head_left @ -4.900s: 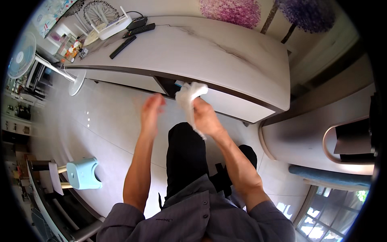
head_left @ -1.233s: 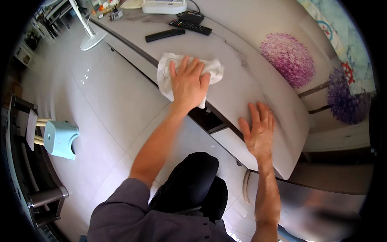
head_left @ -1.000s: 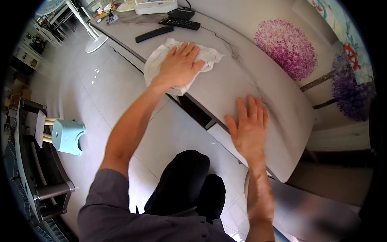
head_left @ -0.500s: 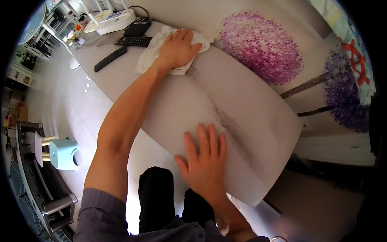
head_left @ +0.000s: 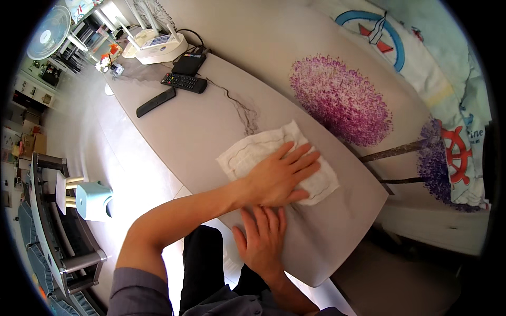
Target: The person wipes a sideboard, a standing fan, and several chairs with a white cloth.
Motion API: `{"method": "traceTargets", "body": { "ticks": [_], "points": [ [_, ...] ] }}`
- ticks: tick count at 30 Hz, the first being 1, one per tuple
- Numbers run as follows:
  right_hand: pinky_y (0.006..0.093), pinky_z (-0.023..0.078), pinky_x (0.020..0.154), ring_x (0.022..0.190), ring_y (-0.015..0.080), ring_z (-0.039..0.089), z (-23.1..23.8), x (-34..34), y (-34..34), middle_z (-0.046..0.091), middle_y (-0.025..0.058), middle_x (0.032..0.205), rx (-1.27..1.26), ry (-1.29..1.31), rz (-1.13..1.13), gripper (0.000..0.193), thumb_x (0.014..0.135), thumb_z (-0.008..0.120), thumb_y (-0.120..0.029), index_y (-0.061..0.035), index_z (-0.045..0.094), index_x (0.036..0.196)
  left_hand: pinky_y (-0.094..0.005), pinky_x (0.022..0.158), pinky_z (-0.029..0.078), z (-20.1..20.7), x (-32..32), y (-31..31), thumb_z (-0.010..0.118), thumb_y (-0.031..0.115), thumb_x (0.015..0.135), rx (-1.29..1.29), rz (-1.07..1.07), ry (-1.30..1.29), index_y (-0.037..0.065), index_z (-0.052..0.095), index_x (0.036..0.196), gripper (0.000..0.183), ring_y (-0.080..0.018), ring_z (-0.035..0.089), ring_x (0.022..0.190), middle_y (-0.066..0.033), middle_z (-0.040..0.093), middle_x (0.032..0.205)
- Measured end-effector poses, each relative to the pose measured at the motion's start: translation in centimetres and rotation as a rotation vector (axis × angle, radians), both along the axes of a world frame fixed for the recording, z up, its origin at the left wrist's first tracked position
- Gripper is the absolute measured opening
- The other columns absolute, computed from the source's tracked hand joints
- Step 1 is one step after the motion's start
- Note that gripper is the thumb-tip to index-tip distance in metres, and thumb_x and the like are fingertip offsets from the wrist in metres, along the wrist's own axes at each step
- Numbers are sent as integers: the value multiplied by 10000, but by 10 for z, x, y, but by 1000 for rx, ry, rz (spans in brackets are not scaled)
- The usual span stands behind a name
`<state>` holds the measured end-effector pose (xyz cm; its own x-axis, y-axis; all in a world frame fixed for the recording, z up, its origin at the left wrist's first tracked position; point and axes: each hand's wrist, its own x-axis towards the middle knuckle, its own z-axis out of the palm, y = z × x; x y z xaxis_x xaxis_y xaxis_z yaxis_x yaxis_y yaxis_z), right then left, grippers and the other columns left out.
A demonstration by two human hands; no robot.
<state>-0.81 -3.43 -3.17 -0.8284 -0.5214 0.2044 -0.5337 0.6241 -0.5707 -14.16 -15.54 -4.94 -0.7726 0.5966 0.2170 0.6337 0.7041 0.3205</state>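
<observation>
My left hand [head_left: 276, 178] lies flat on a white cloth [head_left: 249, 150], its fingers stretched out and apart over the cloth's middle. The cloth is spread on the grey marbled tabletop [head_left: 184, 138], its corners uneven and its far edge slightly wavy. Just nearer to me, my right hand [head_left: 261, 243] rests palm down by the table's near edge, fingers extended and holding nothing. Its fingertips come close to the underside of my left wrist; whether they touch is hard to tell.
Farther along the table lie two black remotes [head_left: 184, 82] [head_left: 156, 102], a small black box [head_left: 188, 63] and a white router [head_left: 161, 50] with antennas. A flower-painted wall [head_left: 342, 100] borders the right side. A light-blue stool [head_left: 94, 201] stands on the floor at left.
My left hand and the cloth have come from the table's far part back toward me and to the right. My right hand has stayed near the edge. The view has shifted slightly.
</observation>
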Motion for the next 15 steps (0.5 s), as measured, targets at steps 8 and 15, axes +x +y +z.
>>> {"method": "traceTargets", "body": {
  "ticks": [8,15],
  "points": [
    [597,321,1170,1319,323,522,-4,3,4,606,122,1391,-122,9,-10,469,847,785,-239,-40,655,1252,-523,1298,160,10,-12,-113,549,505,1029,-229,307,-52,74,398,1607,736,-343,272,1583,-159,338,1694],
    [594,381,1142,1334,385,504,-8,9,-3,571,175,1396,-46,107,-70,561,827,818,-254,2,627,1287,-520,1296,148,6,36,-173,542,477,1029,-227,278,-65,52,365,1619,748,-344,220,1601,-156,293,1714]
  ]
}}
